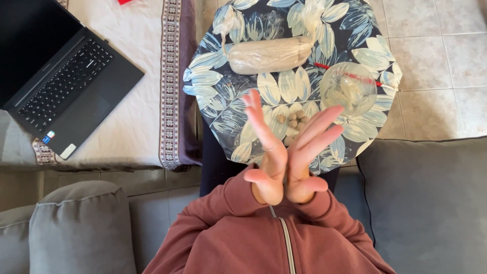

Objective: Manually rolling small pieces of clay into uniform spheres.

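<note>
Bare left hand [266, 152] and right hand [309, 157] pressing heel to heel, fingers splaying apart, gripping nothing, hovering over small brown balls [294, 122] lying on leaf-patterned bench [213, 96]; plastic-wrapped dough roll [269, 55] lying beyond

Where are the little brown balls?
In the head view, the little brown balls sit near the front of the leaf-patterned tray, just beyond the fingertips, with the clear glass bowl to their right.

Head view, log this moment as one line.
left hand: empty, fingers spread | right hand: empty, heels pressed to left | below: small balls on leaf-print tray | nearby: wrapped roll, glass bowl
</note>
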